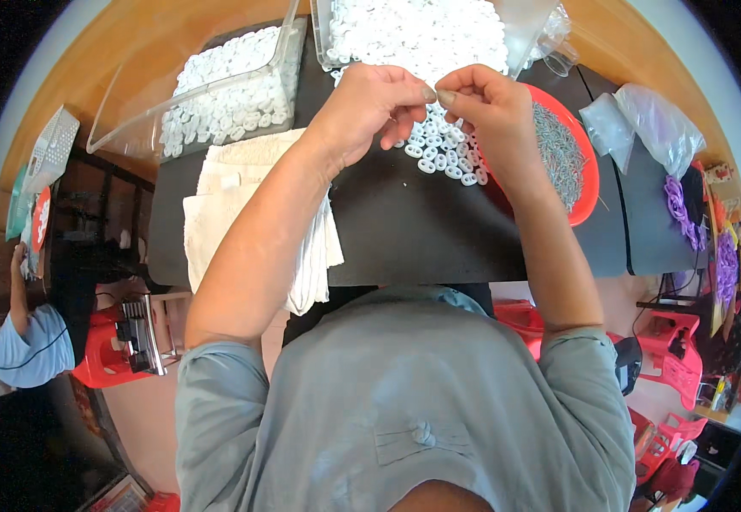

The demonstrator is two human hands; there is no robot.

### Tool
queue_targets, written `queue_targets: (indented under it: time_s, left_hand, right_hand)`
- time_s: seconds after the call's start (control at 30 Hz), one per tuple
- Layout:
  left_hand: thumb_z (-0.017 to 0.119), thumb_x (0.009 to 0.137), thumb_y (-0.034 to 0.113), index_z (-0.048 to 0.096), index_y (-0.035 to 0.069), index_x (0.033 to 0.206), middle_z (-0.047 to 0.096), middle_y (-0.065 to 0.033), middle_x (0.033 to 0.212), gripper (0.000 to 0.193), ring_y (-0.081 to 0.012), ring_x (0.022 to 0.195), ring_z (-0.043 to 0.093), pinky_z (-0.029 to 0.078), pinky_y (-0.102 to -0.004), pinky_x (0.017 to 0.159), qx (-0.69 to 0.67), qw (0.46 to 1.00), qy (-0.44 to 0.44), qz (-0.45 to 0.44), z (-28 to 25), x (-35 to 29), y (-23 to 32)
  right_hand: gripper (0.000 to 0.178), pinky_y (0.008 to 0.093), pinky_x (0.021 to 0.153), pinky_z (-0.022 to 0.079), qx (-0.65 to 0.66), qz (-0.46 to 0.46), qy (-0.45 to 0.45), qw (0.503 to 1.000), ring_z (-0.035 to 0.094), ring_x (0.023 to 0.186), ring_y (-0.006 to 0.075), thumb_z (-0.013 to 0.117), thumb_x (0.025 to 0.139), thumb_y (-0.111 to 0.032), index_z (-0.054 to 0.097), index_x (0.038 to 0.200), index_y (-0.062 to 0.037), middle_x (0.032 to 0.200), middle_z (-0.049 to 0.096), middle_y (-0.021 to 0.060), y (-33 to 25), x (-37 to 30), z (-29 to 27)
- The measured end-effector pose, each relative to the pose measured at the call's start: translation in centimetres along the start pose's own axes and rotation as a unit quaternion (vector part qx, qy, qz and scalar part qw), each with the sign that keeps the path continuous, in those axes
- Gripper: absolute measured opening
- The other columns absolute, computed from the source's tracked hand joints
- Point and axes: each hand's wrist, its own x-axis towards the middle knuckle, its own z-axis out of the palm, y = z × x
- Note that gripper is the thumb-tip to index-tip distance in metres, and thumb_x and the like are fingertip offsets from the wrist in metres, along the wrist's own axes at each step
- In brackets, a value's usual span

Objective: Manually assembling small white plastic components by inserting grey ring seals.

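My left hand (377,111) and my right hand (494,111) meet fingertip to fingertip above the table, both pinched. Whatever sits between the fingertips is too small to make out. Just beneath and beyond them, small white oval pieces with two holes (440,159) lie loose on the dark tabletop. Close by my right wrist, partly hidden by it, a red bowl (590,171) holds many thin grey metal pieces (560,154) that look like screws or pins. Behind my hands a clear bin (322,43) is heaped with more white pieces.
A second clear plastic bin (136,128) of white pieces stands at the left. Folded cream cloths (217,200) hang over the table's front edge under my left forearm. Clear plastic bags (662,128) lie at the right. Far left, another person (33,346) sits at work.
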Motion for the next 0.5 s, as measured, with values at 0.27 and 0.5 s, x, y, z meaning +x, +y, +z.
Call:
queue_targets:
  time_s: [0.27, 0.5]
  left_hand:
    - [0.064, 0.087, 0.014, 0.063, 0.0, 0.081, 0.06, -0.0043, 0.068, 0.016, -0.0087, 0.049, 0.052, 0.035, -0.0215, 0.039, 0.04, 0.999, 0.025, 0.009, 0.42, 0.0, -0.29]
    - [0.063, 0.087, 0.014, 0.063, -0.001, 0.082, 0.06, -0.0047, 0.067, 0.015, -0.009, 0.048, 0.051, 0.035, -0.0215, 0.039, 0.025, 0.999, 0.042, 0.009, 1.06, -0.33, -0.01]
  right_hand:
    - [0.01, 0.0184, 0.055, 0.036, 0.034, 0.02, -0.001, 0.999, 0.054, 0.065, 0.0044, 0.065, 0.083, -0.006, 0.066, 0.092, -0.0003, 0.074, 0.062, -0.0006, 0.25, -0.26, -0.2]
    - [0.009, 0.0179, 0.055, 0.037, 0.013, -0.005, 0.003, 1.0, 0.055, 0.066, 0.0039, 0.063, 0.086, -0.004, 0.065, 0.094, -0.0019, 0.076, 0.062, -0.0018, 0.58, -0.29, -0.37]
